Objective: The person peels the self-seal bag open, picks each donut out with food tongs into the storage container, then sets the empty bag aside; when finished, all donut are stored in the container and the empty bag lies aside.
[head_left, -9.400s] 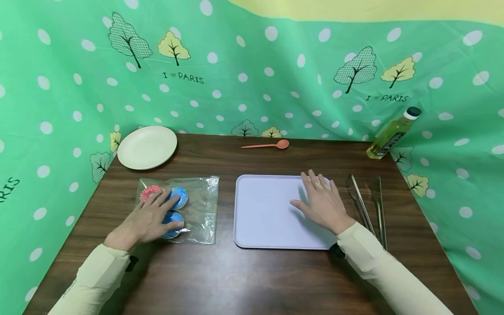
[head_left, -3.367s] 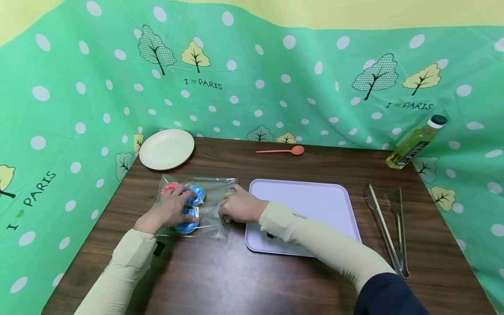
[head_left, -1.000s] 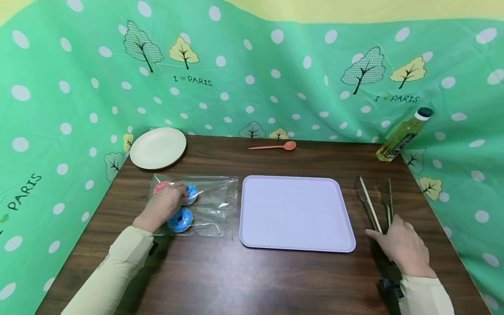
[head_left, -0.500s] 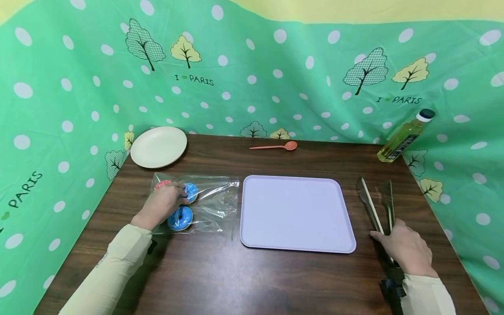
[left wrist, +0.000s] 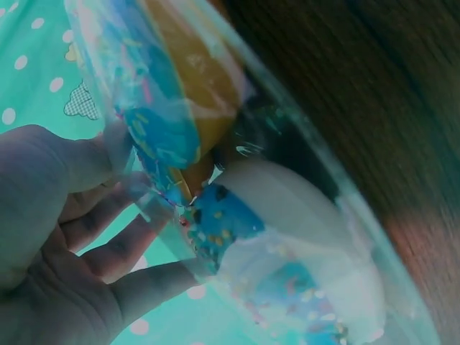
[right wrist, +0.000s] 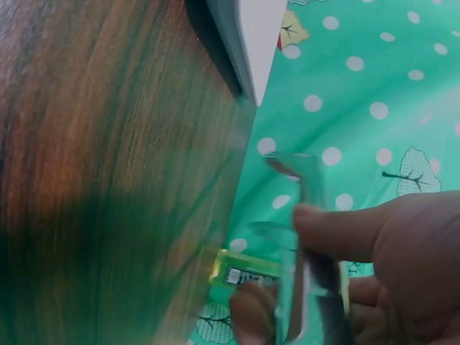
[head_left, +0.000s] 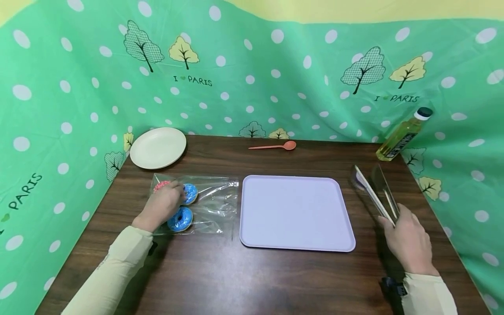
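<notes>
At the left of the frame, the left hand (head_left: 163, 203) lies over a clear plastic bag (head_left: 216, 197), its fingers against the plastic beside the icing; I cannot tell whether they pinch the bag or merely touch it. Inside the bag are a pink doughnut (head_left: 161, 185), partly hidden behind the hand, an upper blue doughnut (head_left: 191, 194) by the fingertips, and a lower blue doughnut (head_left: 187, 218) with its hole showing (the left wrist view also shows coloured sprinkles on blue icing).

At the lower right, the right hand (head_left: 409, 240) grips a pair of metal tongs (head_left: 374, 195), the thumb against one arm and the fingers against the other. The tongs point toward the upper part of the frame with their two tips spread apart; in the right wrist view they are blurred.

Between the bag and the tongs, in the middle of the frame, a pale lilac tray (head_left: 295, 212) lies flat on the dark wooden table (head_left: 256, 280). A cream plate (head_left: 157, 148) sits at the upper left, a coral spoon (head_left: 290, 145) lies above the tray with its bowl to the right, and a bottle (head_left: 401, 138) of yellowish liquid stands at the upper right, against the green spotted cloth (head_left: 232, 43).
</notes>
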A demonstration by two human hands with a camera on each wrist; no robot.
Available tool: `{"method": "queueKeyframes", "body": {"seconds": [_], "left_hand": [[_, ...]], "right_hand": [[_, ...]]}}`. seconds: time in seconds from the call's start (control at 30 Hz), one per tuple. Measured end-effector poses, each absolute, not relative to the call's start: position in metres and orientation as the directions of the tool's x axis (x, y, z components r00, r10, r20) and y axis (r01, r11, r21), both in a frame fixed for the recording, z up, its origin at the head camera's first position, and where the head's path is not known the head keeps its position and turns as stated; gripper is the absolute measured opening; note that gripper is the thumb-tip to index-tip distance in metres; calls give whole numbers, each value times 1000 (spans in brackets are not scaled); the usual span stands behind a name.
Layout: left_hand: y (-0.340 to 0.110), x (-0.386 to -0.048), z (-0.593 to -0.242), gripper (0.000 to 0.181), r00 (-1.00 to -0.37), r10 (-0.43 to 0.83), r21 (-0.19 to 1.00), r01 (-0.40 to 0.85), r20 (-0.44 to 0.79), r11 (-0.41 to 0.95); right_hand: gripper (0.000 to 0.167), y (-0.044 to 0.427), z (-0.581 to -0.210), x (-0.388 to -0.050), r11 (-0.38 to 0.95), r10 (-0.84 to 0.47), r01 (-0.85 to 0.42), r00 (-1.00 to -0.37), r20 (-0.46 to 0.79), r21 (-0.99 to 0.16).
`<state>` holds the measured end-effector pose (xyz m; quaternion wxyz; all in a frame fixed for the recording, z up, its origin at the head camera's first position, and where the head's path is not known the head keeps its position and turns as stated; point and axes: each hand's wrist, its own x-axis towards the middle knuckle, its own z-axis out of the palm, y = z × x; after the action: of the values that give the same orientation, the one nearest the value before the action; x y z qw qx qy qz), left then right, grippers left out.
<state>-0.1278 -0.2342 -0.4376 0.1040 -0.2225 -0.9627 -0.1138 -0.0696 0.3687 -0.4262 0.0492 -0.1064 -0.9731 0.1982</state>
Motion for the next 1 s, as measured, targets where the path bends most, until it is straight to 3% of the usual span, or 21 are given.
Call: {"method": "queueKeyframes", "body": {"seconds": [0.13, 0.27, 0.6, 1.0], "left_hand": [[-235, -126, -440, 3, -882, 406, 115, 441, 238, 890], [-236, -124, -438, 8, -924, 347, 91, 364, 161, 927], [-239, -122, -429, 12, -953, 293, 121, 300, 71, 946], [-243, -120, -420, 12, -954, 292, 259, 301, 75, 918]], "right_hand": [[65, 361, -426, -67, 896, 207, 139, -971, 120, -421], [68, 353, -424, -67, 908, 186, 120, -974, 130, -402], [79, 339, -422, -72, 880, 137, 95, -989, 57, -466], [56, 299, -417, -78, 925, -74, -109, -992, 106, -365]]}}
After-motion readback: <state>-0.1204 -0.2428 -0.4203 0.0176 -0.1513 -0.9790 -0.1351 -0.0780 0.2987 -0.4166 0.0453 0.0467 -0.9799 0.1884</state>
